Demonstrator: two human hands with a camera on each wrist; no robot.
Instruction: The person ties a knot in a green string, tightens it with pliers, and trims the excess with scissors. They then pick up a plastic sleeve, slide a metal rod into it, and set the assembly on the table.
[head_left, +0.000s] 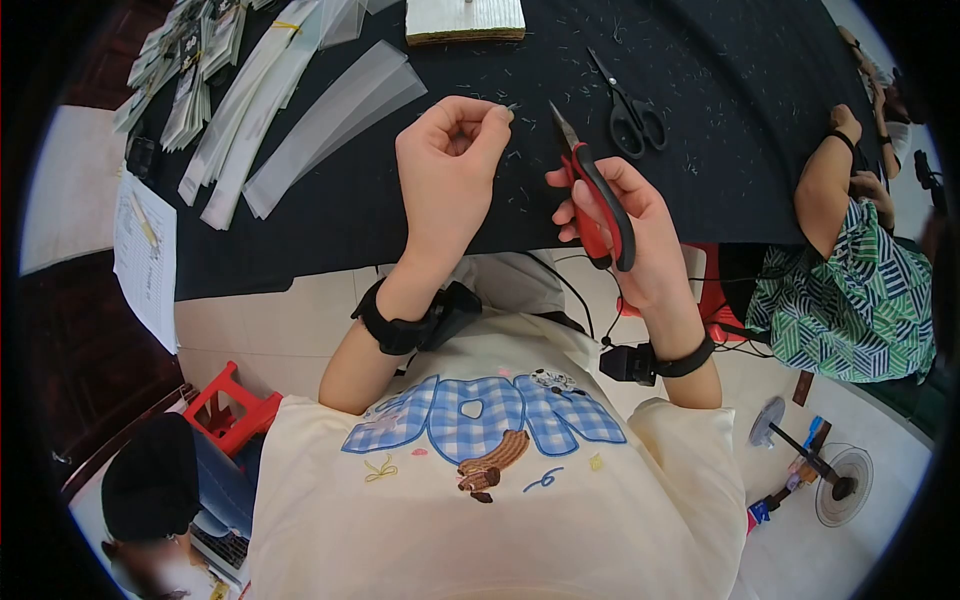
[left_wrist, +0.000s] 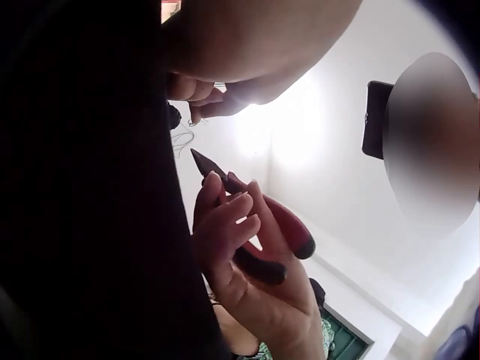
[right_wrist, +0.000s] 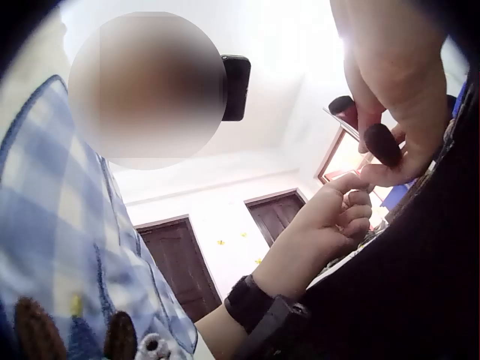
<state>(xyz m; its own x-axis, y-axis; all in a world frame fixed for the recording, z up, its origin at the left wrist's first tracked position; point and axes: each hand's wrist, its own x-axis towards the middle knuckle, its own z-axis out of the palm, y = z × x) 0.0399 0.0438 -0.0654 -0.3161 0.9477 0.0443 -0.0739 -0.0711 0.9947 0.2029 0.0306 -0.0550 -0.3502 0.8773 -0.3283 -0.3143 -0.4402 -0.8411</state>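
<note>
From the head view, here's my right hand (head_left: 650, 235) wrapped around the red-and-black pliers (head_left: 603, 198), fingers curled on the handles, the tip pointing away from me over the black cloth (head_left: 735, 120), I'd guess so the nose can meet what my other hand holds. Left of the pliers, my left hand (head_left: 450, 160) has thumb and forefinger closed in a narrow pinch on a tiny piece (head_left: 511, 107), held just beside the plier tip; what it is, I can't make out. Right of the pliers lie the scissors (head_left: 621, 98), probably parked there for an easy reach. Farther left of them, the clear strips (head_left: 340, 125) fan out, likely kept off the working spot, and a pale board (head_left: 465, 22) sits beyond. Over to the left wrist view: the nose looks nearly together, and a few thin strands (left_wrist: 185, 138) hang just off it, apart from the metal as far as I can tell. And the right wrist view: the handle ends stick out past my right palm, which should leave leverage, while my left fingers curl close beneath them; the pinched bit itself is hidden there.
</note>
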